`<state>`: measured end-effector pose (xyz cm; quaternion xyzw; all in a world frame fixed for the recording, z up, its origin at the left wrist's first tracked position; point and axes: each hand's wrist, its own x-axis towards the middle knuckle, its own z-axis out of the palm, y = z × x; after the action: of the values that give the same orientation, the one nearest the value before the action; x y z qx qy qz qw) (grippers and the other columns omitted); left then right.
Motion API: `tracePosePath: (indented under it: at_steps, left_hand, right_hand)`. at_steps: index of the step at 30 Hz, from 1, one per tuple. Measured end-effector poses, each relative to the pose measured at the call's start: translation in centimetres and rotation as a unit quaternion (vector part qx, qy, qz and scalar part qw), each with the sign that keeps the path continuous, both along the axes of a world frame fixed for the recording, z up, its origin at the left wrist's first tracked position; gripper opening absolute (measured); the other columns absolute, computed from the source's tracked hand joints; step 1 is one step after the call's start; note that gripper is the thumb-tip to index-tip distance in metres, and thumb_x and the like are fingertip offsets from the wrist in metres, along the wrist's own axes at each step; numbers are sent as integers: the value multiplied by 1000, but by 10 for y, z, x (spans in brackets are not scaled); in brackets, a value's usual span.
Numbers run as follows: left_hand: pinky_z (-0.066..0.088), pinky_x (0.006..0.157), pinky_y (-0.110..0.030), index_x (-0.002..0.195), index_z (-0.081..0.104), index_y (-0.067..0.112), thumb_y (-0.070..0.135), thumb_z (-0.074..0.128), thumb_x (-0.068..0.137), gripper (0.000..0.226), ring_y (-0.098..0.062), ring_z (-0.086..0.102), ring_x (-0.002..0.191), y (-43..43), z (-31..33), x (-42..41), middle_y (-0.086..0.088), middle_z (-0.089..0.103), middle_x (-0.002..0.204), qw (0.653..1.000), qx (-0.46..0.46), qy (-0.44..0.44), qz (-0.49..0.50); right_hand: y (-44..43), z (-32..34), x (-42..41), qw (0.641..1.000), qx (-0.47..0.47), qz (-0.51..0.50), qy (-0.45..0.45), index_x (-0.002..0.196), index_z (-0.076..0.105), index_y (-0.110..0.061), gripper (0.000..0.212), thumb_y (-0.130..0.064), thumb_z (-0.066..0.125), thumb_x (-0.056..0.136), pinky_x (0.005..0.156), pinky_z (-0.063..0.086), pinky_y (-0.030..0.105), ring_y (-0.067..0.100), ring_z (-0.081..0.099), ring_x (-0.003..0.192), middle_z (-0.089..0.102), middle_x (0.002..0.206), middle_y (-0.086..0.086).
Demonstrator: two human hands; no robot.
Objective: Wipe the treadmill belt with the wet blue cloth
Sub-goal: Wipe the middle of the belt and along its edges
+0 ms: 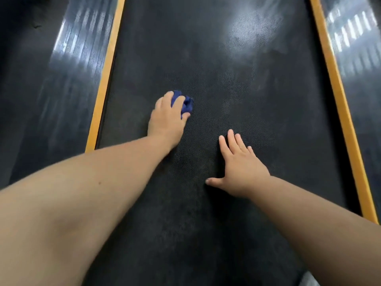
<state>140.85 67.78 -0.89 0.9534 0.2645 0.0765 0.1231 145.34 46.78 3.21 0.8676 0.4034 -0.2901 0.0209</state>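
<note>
L hand (168, 118) grips bunched cloth (186, 104) on belt (237, 89), ~10 o'clock of R hand (240, 165), which lies flat, fingers spread, holding nothing.

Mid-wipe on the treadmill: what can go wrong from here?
1. The crumpled dark blue cloth is a small wad gripped in the left hand, so it may leave unwiped strips on the black textured treadmill belt, notably near the yellow edge strip.
2. The right hand lies flat on the belt; if it bears weight, it could slip on a wet patch, or the belt could roll.
</note>
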Motion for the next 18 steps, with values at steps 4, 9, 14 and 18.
tracePosePath:
  at_steps: [4, 9, 14, 18]
  left_hand:
    - [46, 100, -47, 124, 59, 9, 40, 47, 91, 46, -36, 51, 119, -14, -8, -90, -20, 53, 133, 945, -2, -13, -326]
    - [45, 96, -47, 129, 57, 20, 42, 49, 90, 45, -34, 53, 118, 54, 0, -33, -13, 51, 137, 972, 126, -11, -196]
    - [36, 97, -40, 126, 58, 16, 37, 46, 91, 43, -35, 49, 116, 47, 4, -5, -12, 52, 134, 998, 57, 15, -11]
    - [36, 105, -34, 126, 60, 10, 34, 50, 89, 45, -36, 53, 118, 8, -3, -93, -19, 54, 132, 961, -9, -17, -278]
  right_hand:
    - [23, 7, -4, 1000, 10, -18, -6, 151, -13, -19, 120, -70, 62, 71, 117, 2, 44, 21, -16, 145, -22, 157, 3]
    - [56, 2, -8, 998, -38, -46, 26, 149, -17, -16, 135, -66, 74, 62, 117, 8, 48, 27, -18, 144, -26, 155, 6]
    - [53, -2, -4, 998, -39, -49, 32, 149, -17, -19, 137, -67, 76, 59, 116, 9, 47, 25, -19, 144, -27, 155, 3]
    - [58, 0, -11, 997, -50, -61, 17, 149, -16, -17, 138, -64, 77, 59, 116, 11, 48, 26, -17, 144, -27, 155, 5]
